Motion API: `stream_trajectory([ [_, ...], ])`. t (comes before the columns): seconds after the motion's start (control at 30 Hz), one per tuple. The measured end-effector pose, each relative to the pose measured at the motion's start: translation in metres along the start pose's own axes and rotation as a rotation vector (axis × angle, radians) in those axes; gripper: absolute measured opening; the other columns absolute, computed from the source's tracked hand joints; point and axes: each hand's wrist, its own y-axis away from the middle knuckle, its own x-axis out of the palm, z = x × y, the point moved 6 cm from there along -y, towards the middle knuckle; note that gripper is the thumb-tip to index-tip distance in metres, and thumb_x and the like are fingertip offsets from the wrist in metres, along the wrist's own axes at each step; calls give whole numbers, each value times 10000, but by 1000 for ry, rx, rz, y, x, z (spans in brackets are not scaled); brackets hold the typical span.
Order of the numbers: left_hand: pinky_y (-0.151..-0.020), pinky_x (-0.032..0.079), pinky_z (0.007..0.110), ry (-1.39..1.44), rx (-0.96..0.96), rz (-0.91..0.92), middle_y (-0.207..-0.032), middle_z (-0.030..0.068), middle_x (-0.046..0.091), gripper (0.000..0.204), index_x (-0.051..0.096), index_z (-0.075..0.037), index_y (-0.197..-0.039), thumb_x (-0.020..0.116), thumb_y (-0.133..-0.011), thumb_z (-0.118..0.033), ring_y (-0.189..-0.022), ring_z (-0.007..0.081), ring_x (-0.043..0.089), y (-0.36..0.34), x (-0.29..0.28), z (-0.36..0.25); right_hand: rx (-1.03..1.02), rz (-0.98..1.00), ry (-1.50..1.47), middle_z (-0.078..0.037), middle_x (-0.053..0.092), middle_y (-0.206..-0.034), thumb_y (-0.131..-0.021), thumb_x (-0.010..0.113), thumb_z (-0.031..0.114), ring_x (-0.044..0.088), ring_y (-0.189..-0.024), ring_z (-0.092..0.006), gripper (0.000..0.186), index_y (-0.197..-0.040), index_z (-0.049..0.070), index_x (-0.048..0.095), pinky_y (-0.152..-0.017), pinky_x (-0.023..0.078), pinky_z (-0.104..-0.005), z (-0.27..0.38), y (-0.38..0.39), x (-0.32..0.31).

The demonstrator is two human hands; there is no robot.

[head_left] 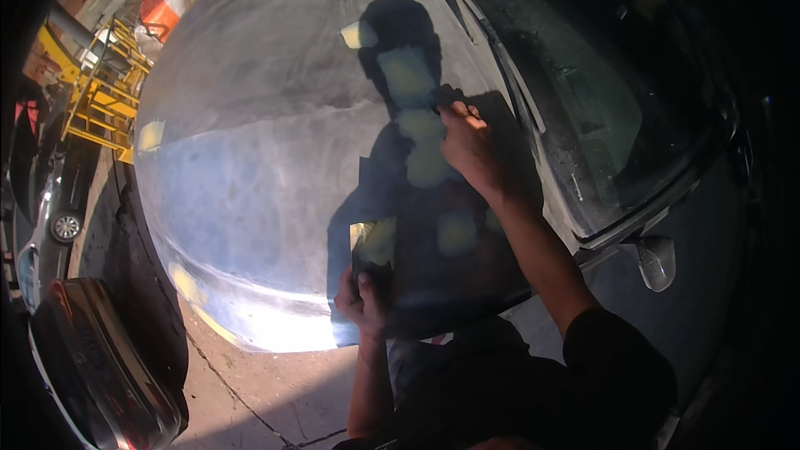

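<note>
My left hand (361, 304) grips the lower end of a flat rectangular board (382, 271), held over the near side of a car hood (242, 167). A smear of yellowish filler (381, 239) lies on the board. Reaching across the hood, my right hand (467, 142) has its fingers closed near the surface. A dark shape sits at the fingertips, and what they hold I cannot make out. Pale yellow patches (408, 72) of filler mark the dull grey hood, several of them near my right hand. My shadow covers much of this area.
The windshield (575, 83) with its wiper (508, 67) lies on the right, above a side mirror (656, 263). At the left are a yellow metal frame (104, 96), a dark parked car (104, 367) and another car's wheel (65, 227). Concrete ground (242, 392) shows below the hood.
</note>
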Motion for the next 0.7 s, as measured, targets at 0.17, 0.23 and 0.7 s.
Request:
stream_trajectory([
  [0.17,-735,528,289,4,47,-18,-874,104,752,362,701,67,-1176,599,-1058,-260,-795,146,666,2,-2,8,56,-39,-117,-166,692,-1006,-826,616,-27,685,-942,-426,338,-1119,82,744,-822,557,-485,-15,16,-25],
  [0.23,-735,529,290,6,62,-5,-874,102,752,357,701,67,-1175,599,-1058,-255,-793,147,667,-1,0,2,27,-104,-129,-172,690,-1015,-863,595,-43,693,-931,-421,319,-1115,79,749,-804,556,-489,-33,25,-28],
  [0.7,-747,532,292,46,1,14,-896,101,755,359,711,54,-1187,625,-1045,-265,-815,151,675,2,-1,7,214,138,93,-173,666,-1151,-912,608,66,704,-982,-402,326,-1230,53,680,-803,595,-498,9,26,-21],
])
